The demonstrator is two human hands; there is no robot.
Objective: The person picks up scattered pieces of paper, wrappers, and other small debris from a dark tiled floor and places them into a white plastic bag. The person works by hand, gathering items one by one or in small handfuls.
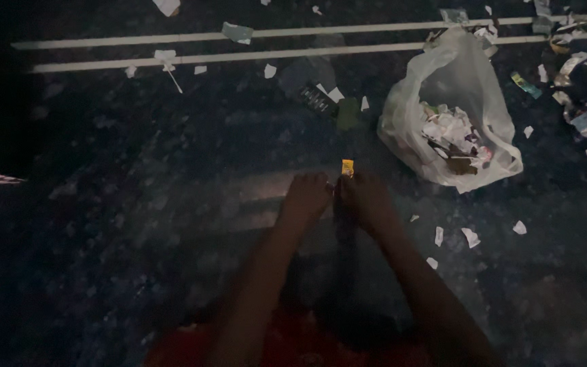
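Note:
Both my arms reach forward over a dark speckled floor. My left hand [305, 197] and my right hand [365, 198] sit side by side, knuckles almost touching. A small yellow scrap [347, 167] stands up between the fingertips; my right hand pinches it, and my left hand's fingers are curled close beside it. Just to the right lies an open clear plastic bag [473, 78] with crumpled paper and wrappers inside.
Scraps of paper and wrappers litter the floor, thickest at the top right [575, 88] and a few near my right arm [470, 236]. Two pale lines [239, 56] run across the floor at the back. A dark wrapper [317, 98] lies beyond my hands.

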